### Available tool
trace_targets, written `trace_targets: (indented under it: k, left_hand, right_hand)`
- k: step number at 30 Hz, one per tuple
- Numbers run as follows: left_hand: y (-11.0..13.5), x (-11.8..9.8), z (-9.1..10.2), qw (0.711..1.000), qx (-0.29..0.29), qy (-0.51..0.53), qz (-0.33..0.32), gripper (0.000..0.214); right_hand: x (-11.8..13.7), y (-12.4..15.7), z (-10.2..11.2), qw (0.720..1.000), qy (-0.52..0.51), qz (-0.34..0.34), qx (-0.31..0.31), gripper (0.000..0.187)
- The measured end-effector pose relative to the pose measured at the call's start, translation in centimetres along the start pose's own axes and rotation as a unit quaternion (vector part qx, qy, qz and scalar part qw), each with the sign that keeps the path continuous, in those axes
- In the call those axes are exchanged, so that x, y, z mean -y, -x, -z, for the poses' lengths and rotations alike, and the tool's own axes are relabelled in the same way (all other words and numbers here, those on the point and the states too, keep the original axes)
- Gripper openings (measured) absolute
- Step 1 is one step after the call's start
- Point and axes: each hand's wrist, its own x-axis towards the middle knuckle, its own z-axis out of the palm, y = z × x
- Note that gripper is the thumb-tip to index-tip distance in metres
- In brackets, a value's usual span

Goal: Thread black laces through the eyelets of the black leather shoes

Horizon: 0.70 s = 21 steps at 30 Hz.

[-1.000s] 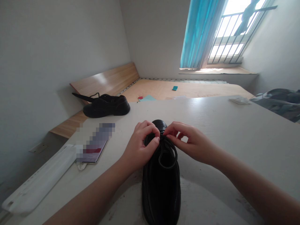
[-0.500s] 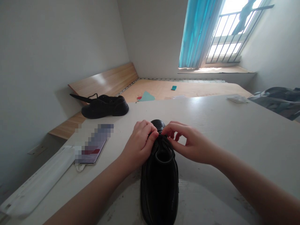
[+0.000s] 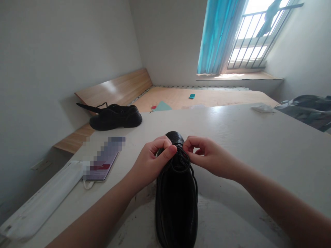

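Black and smooth, the shoe (image 3: 176,203) rests sole-down on the white desk (image 3: 245,206), toe pointing away from the person, its heel end cut by the lower edge of the view. The left hand (image 3: 155,156) lies over the near side of the laced part: thumb and bent forefinger are pressed together and seem to pinch the lace (image 3: 180,172). The right hand (image 3: 208,155) comes from the opposite side, thumb and forefinger closed to a point, apparently on the same lace; the exact contact is partly hidden. Between the hands a loop hangs over the shoe's opening. The step in hand is judged to be working the lace at the top of the shoe. The next move calls for a firm grip on both sides and an even draw. A second shoe (image 3: 116,117) stands at the desk's far left, beyond a phone (image 3: 103,167).
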Motion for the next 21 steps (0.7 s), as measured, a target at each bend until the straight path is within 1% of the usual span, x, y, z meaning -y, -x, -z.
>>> trace_targets:
  k: [2,5,6,8,9,10,11,12,13,15,16,17,18,19,21]
  left_hand:
    - [0.1,-0.2,0.1,0.997,0.0,0.075,0.01,0.027]
    - [0.1,-0.3,0.4,0.985,-0.038,0.163,0.027,0.008]
    - [0.0,-0.2,0.5,0.982,-0.05,0.181,0.021,0.011]
    - [0.1,0.0,0.6,0.98,-0.06,0.19,-0.008,0.035]
    - [0.2,0.2,0.6,0.983,-0.058,0.174,-0.022,0.045]
    - [0.4,0.3,0.6,0.988,-0.054,0.138,-0.038,0.053]
    - [0.6,0.4,0.6,0.994,-0.05,0.081,-0.056,0.057]
    - [0.8,0.4,0.5,0.995,-0.048,0.009,-0.083,0.06]
    - [1.0,0.4,0.4,0.989,-0.046,-0.072,-0.12,0.061]
    - [1.4,0.2,0.2,0.955,-0.051,-0.213,-0.202,0.059]
    - [1.5,0.2,0.1,0.935,-0.059,-0.259,-0.235,0.056]
    - [1.6,0.1,0.1,0.921,-0.071,-0.286,-0.254,0.054]
    - [1.6,0.1,0.2,0.913,-0.089,-0.302,-0.261,0.052]
    - [1.5,0.1,0.2,0.907,-0.111,-0.313,-0.258,0.05]
    - [1.2,0.2,0.4,0.897,-0.16,-0.339,-0.236,0.043]
  right_hand:
    - [0.0,0.0,-0.1,1.0,0.021,0.012,-0.009,0.005]
    - [0.0,0.3,-0.3,0.992,0.094,0.075,-0.034,0.008]
    - [0.1,0.3,-0.4,0.987,0.122,0.094,-0.039,0.008]
    - [0.2,0.5,-0.3,0.974,0.185,0.123,-0.05,0.007]
    - [0.3,0.6,-0.3,0.964,0.22,0.137,-0.059,0.006]
    - [0.4,0.6,-0.2,0.952,0.257,0.153,-0.071,0.006]
    - [0.4,0.6,-0.2,0.937,0.292,0.171,-0.084,0.006]
    - [0.4,0.6,-0.1,0.922,0.325,0.189,-0.096,0.007]
    - [0.4,0.6,0.0,0.906,0.355,0.206,-0.106,0.008]
    - [0.4,0.6,0.1,0.874,0.408,0.236,-0.121,0.01]
    - [0.3,0.5,0.1,0.863,0.424,0.245,-0.125,0.011]
    - [0.3,0.5,0.1,0.86,0.43,0.244,-0.127,0.011]
    - [0.3,0.5,0.1,0.866,0.424,0.235,-0.124,0.011]
    - [0.3,0.5,0.1,0.88,0.405,0.219,-0.118,0.009]
    - [0.2,0.6,0.1,0.919,0.339,0.178,-0.094,0.006]
